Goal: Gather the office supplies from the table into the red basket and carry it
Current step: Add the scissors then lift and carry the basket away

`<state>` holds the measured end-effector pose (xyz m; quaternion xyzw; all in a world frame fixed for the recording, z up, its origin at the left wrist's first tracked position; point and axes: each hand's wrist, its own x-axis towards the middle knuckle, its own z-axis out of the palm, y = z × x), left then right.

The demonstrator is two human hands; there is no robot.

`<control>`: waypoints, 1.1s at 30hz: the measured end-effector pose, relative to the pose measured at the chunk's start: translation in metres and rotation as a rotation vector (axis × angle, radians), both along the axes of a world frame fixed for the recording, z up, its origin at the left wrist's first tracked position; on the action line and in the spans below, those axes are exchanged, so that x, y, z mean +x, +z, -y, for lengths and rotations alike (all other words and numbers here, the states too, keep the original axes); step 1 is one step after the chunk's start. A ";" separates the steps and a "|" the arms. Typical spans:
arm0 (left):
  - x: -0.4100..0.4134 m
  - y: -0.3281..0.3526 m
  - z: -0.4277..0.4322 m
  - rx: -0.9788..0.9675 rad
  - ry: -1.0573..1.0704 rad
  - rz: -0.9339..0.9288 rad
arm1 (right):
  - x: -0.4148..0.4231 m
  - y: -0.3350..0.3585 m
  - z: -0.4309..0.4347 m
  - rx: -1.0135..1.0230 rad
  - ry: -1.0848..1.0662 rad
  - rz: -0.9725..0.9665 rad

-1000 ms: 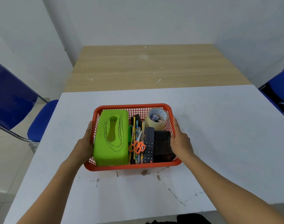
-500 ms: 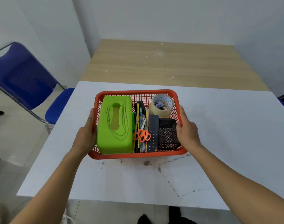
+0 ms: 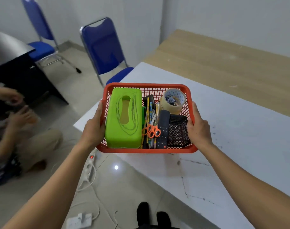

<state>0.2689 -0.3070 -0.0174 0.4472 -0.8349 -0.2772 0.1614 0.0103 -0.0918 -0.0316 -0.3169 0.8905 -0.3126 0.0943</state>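
Table corner: red basket gripped between left hand and right hand.

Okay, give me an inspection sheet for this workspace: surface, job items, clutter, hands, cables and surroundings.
Surface: white table, dark scuffs near its edge; wooden table behind.
Job's things: red basket holds green tissue box, orange scissors, tape roll, remote, black mesh holder, pens.
Clutter: nothing seen.
Hands: left hand grips the basket's left rim, right hand the right rim.
Cables: white power strip and loose cords on the floor.
Surroundings: blue chairs, dark desk, another person crouched on the floor.
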 end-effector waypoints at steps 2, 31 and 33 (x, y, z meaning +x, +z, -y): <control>0.025 0.001 -0.013 0.013 0.066 -0.027 | 0.009 -0.002 0.009 -0.009 0.079 0.010; 0.348 -0.040 -0.237 -0.004 1.070 0.030 | 0.291 -0.024 0.101 -0.007 1.046 -0.027; 0.376 -0.044 -0.257 0.010 1.129 0.008 | 0.326 -0.025 0.101 0.001 1.108 -0.020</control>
